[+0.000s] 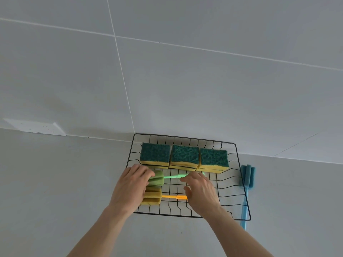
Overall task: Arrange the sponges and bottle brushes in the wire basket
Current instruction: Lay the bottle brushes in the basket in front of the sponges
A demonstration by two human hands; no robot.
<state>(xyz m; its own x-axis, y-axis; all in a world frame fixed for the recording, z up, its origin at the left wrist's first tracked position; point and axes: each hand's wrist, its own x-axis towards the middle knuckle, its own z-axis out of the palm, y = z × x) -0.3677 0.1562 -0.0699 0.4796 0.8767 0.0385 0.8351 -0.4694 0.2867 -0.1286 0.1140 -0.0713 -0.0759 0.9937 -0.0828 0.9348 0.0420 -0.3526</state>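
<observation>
A black wire basket (239, 164) sits on the grey counter against the wall. Along its back row stand green-and-yellow sponges (184, 156), stacked side by side. In front of them lies a green bottle brush (171, 176); my left hand (130, 188) covers its foam head and my right hand (201, 191) pinches its handle. Below it lies a yellow-orange bottle brush (167, 196), partly hidden by both hands. A blue bottle brush (247, 179) lies outside the basket along its right side.
A white wall socket (37, 127) is at the left where the counter meets the tiled wall (167, 71). Grey counter surface (55, 182) extends to the left of the basket.
</observation>
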